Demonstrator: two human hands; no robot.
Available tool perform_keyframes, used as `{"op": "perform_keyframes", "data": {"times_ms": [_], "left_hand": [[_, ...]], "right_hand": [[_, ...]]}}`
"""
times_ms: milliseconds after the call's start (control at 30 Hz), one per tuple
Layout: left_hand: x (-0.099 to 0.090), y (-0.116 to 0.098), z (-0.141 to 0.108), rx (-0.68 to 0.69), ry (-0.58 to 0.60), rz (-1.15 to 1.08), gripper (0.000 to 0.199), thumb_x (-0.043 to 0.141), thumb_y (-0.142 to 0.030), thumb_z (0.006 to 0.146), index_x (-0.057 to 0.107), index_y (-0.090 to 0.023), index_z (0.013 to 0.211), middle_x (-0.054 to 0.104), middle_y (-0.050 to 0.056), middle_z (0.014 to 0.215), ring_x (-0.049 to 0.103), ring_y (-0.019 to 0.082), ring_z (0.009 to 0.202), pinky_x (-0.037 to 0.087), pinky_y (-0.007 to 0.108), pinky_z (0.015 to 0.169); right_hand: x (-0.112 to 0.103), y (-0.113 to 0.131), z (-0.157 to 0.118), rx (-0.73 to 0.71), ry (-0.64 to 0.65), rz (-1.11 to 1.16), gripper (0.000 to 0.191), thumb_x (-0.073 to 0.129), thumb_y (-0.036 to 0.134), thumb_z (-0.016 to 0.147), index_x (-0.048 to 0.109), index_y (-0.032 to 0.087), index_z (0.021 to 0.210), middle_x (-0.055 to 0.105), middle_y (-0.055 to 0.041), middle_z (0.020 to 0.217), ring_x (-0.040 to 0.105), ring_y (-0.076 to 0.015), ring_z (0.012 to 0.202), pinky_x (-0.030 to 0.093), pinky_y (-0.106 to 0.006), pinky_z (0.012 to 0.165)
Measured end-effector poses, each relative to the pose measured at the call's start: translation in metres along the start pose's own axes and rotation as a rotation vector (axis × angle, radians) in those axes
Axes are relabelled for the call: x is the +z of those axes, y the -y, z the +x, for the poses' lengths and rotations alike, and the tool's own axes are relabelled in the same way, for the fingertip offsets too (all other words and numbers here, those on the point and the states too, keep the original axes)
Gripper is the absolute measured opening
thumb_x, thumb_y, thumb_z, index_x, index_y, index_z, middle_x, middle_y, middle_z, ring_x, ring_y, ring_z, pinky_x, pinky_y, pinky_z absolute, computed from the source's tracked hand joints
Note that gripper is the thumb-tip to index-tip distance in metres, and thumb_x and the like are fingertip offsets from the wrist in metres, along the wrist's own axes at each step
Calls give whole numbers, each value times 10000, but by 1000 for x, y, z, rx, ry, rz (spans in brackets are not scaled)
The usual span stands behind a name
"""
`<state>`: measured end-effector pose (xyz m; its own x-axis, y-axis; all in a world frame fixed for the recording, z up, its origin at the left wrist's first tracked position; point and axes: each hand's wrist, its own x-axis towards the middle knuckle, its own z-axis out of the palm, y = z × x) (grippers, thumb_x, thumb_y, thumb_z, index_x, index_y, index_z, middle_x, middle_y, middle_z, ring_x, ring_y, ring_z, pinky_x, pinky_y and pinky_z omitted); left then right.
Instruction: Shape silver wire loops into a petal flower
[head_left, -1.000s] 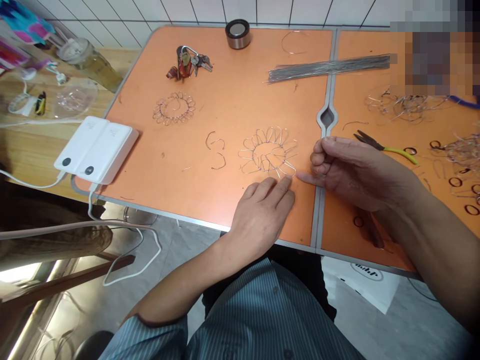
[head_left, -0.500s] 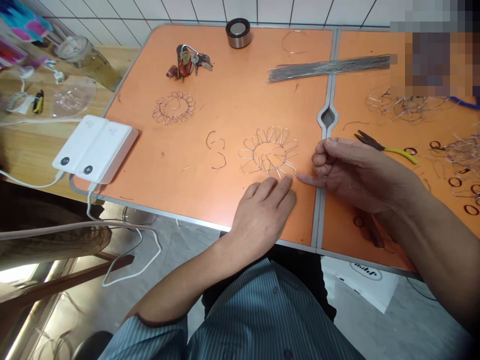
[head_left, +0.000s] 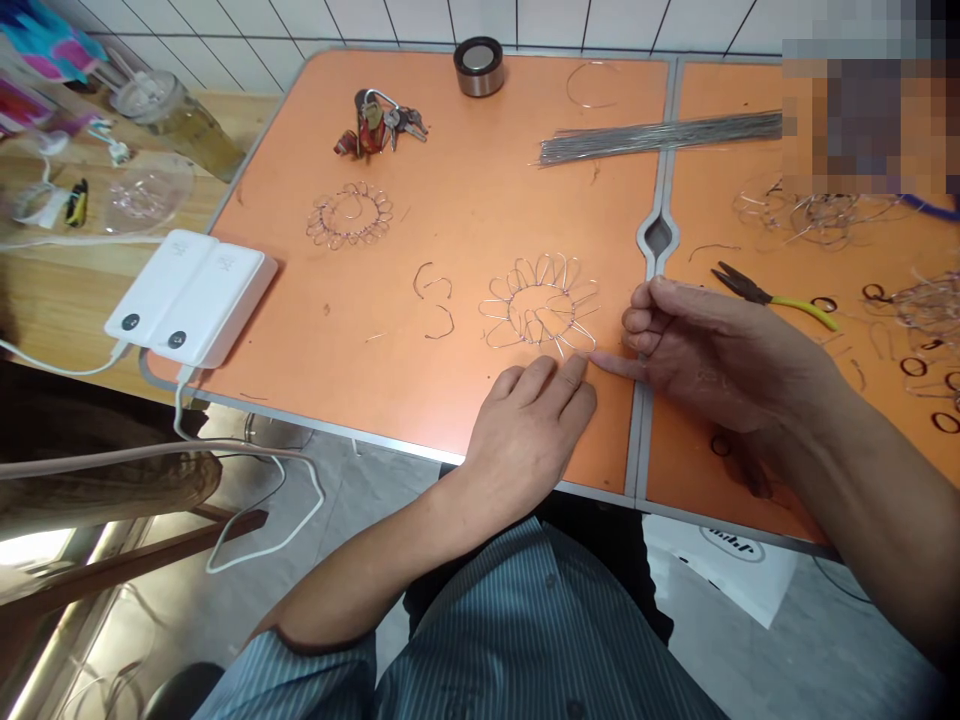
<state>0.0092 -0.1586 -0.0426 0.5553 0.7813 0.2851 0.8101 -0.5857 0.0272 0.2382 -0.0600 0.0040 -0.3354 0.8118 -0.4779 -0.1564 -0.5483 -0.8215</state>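
A looped wire ring (head_left: 541, 312), shaped like a flower, lies on the orange table (head_left: 442, 220). My left hand (head_left: 529, 420) rests palm down just below it, fingers slightly bent and fingertips by its lower edge; nothing shows in it. To the right, my right hand (head_left: 697, 345) is turned on its side with several fingers curled and the little finger stretched toward the ring's lower right edge. Whether it holds anything between thumb and fingers cannot be made out. Short bent wire pieces (head_left: 439, 322) lie left of the ring.
Further left is another wire ring (head_left: 349, 216). Keys (head_left: 373, 125), a round tin (head_left: 478, 70) and a wire bundle (head_left: 600, 145) lie toward the back. Pliers (head_left: 780, 298) and tangled wire (head_left: 825, 215) are on the right. A white power bank (head_left: 191, 295) sits at the left edge.
The right little finger has shifted slightly left toward the wire ring. The left hand is almost unchanged; the whole view has moved very slightly.
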Motion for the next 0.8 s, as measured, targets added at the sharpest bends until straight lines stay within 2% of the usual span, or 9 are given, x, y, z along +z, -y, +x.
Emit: {"op": "perform_keyframes", "data": {"times_ms": [200, 400, 533, 800], "left_hand": [[0, -1, 0, -3, 16, -1, 256, 661, -132, 1184, 844, -198, 1349, 764, 105, 1732, 709, 309, 1381, 617, 456, 1024], [0, -1, 1, -2, -7, 5, 218, 678, -126, 1169, 836, -192, 1305, 784, 99, 1700, 713, 310, 1363, 614, 449, 1001], [0, -1, 0, -1, 10, 6, 245, 669, -102, 1159, 834, -194, 1316, 773, 98, 1717, 710, 310, 1374, 613, 445, 1006], [1, 0, -1, 1, 2, -15, 230, 660, -119, 1170, 820, -186, 1321, 755, 139, 1728, 711, 314, 1353, 619, 455, 1024]], "right_hand": [[5, 1, -3, -2, -20, 82, 252, 988, 476, 967, 801, 318, 908, 713, 29, 840, 699, -182, 838, 683, -422, 1098], [7, 1, -1, -15, -22, 28, 260, 977, 498, 963, 789, 337, 884, 695, 20, 816, 734, -214, 883, 672, -438, 1128], [5, -2, 2, -27, -18, 8, 287, 985, 535, 946, 775, 347, 888, 711, 9, 818, 761, -245, 918, 682, -489, 1155], [3, -5, 3, -47, -26, -9, 281, 959, 550, 985, 788, 340, 909, 737, 0, 848, 753, -237, 881, 697, -481, 1125]]}}
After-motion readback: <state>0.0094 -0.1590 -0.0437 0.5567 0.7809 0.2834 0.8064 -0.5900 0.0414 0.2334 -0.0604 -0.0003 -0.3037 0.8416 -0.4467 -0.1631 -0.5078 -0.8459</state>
